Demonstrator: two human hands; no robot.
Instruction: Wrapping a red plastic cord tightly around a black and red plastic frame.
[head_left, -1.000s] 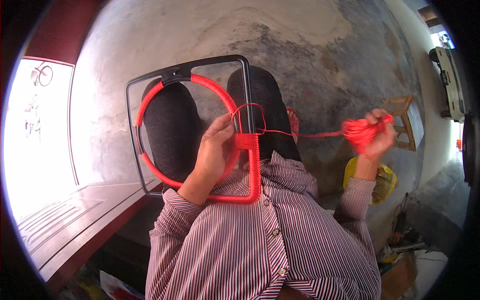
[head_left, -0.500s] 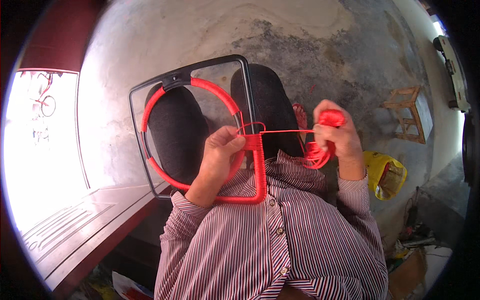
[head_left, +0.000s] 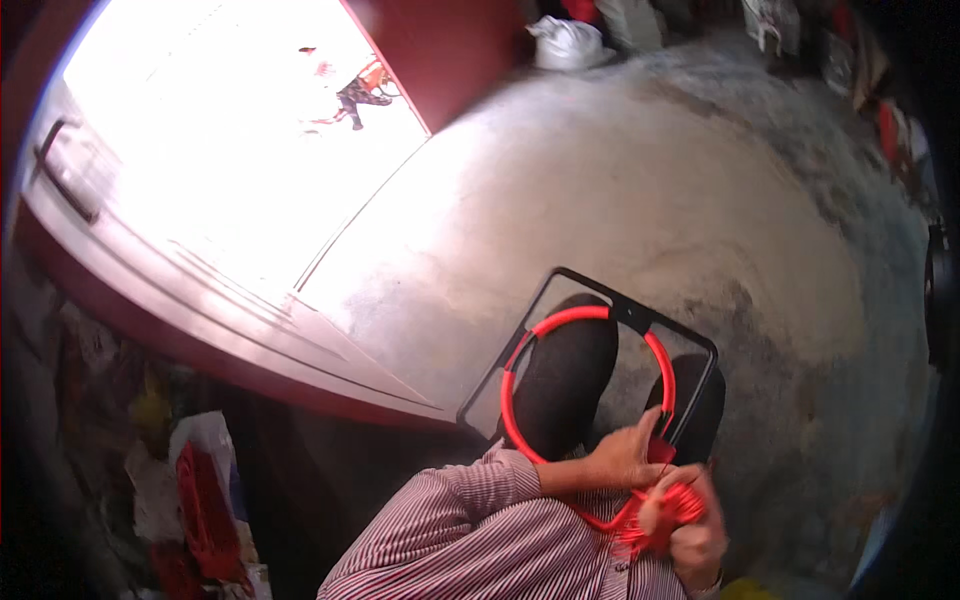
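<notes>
Across my thighs rests a black square metal frame point(head_left: 556, 272) with a round ring point(head_left: 507, 400) inside it. Red cord is wound tightly over most of the ring and part of the square. My left hand point(head_left: 625, 455) grips the frame's right side, where the red winding ends, thumb stretched up along the bar. Close below it, my right hand point(head_left: 695, 535) is closed on a loose bundle of red cord point(head_left: 682, 503), slightly blurred. The bundle partly hides the frame's near right corner, and the strand between the hands is hard to make out.
Left stands a dark red door point(head_left: 300, 370) with a black handle point(head_left: 65, 170), beside a bright doorway. Outside, a person point(head_left: 358, 100) is by what looks like a bicycle. A white sack point(head_left: 568, 45) sits at the far wall; red and white bags point(head_left: 210, 510) lie lower left.
The view has swung left toward the doorway. My right hand, before held out to the right pulling the cord taut, is now beside my left hand at the frame with the bundle.
</notes>
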